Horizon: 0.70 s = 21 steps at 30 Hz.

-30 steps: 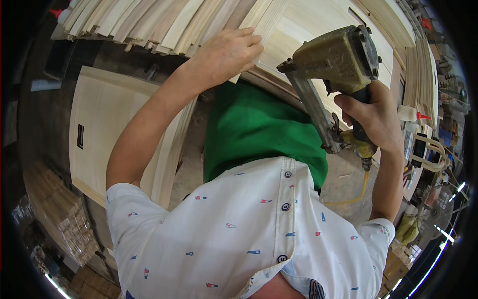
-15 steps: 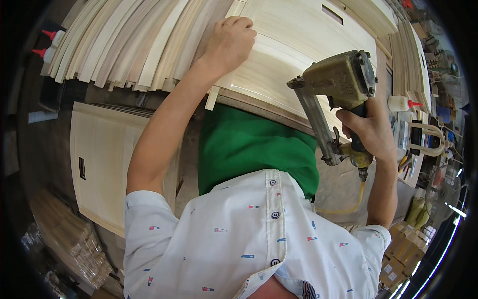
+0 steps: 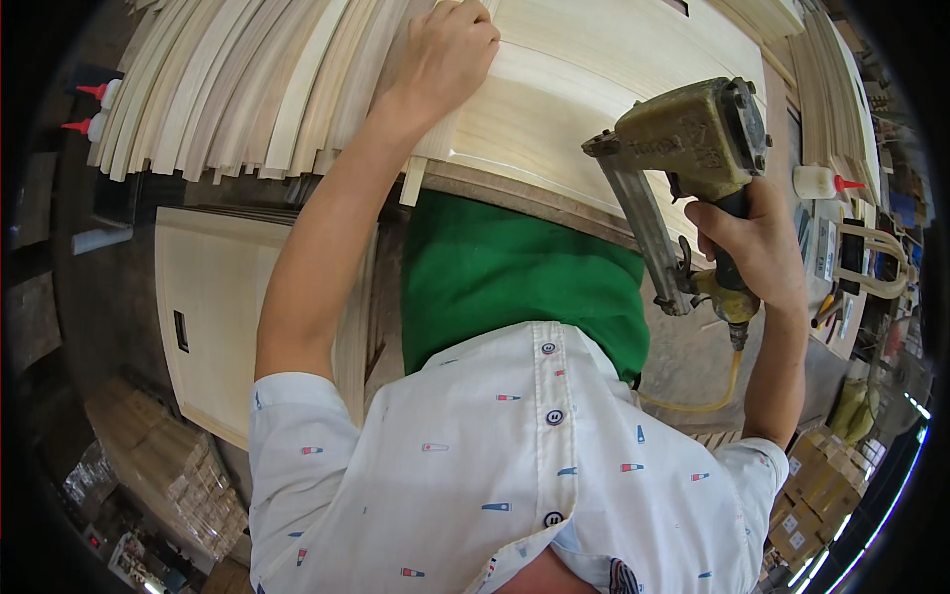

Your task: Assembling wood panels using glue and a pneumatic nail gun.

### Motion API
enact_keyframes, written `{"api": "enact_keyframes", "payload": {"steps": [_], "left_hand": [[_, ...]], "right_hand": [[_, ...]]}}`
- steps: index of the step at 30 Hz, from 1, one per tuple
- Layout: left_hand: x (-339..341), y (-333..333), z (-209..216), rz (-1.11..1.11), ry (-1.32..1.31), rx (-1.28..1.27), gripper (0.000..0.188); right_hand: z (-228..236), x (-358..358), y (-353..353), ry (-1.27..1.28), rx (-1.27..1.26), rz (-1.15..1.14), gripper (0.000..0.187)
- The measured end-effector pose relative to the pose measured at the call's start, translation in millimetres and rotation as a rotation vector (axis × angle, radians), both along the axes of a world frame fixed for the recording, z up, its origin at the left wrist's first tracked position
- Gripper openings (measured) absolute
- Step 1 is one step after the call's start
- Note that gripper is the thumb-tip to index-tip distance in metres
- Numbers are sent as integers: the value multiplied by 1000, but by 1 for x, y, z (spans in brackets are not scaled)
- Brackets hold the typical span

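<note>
My right hand (image 3: pixel 757 238) wraps round the dark grip of a pneumatic nail gun (image 3: pixel 688 139). Its worn yellowish head hangs over the right part of a pale wooden panel (image 3: pixel 564 94), and its metal magazine slants down toward me. At the panel's left edge my left hand (image 3: pixel 450 59) is closed, knuckles up, with the fingertips hidden against the frame. A thin wooden strip (image 3: pixel 414 182) sticks out past the panel's near edge below that hand. From the gun's base runs a yellow air hose (image 3: pixel 734 381).
Many long wooden strips (image 3: pixel 237 89) lie side by side at left, with red-capped glue bottles (image 3: pixel 96 126) beyond them. Another glue bottle (image 3: pixel 816 183) lies at right near stacked slats (image 3: pixel 831 99). More panels (image 3: pixel 213 317) lean at lower left. Cardboard boxes (image 3: pixel 816 485) stand at lower right.
The nail gun and my right hand have shifted slightly right and up in the picture. My left hand appears slightly higher, still at the panel's left edge. The whole view has shifted a little.
</note>
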<state>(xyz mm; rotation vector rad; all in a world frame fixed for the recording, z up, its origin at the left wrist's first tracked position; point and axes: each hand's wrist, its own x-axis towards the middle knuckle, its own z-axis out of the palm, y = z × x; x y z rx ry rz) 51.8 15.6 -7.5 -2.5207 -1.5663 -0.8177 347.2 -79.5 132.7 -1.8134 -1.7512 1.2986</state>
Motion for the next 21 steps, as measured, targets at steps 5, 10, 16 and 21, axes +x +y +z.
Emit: {"api": "enact_keyframes", "payload": {"steps": [5, 10, 16, 21], "left_hand": [[3, 2, 8, 9, -146, 10, 13], [0, 2, 4, 44, -163, 0, 13], [-8, 2, -4, 14, -198, 24, 13], [-9, 3, -3, -17, -214, 50, 13]], "right_hand": [[-1, -1, -2, -48, 0, -20, 26], [-3, -4, -3, -32, -1, -26, 26], [-6, -12, -2, -44, -5, -19, 25], [-2, -18, -3, -69, 9, -36, 25]]}}
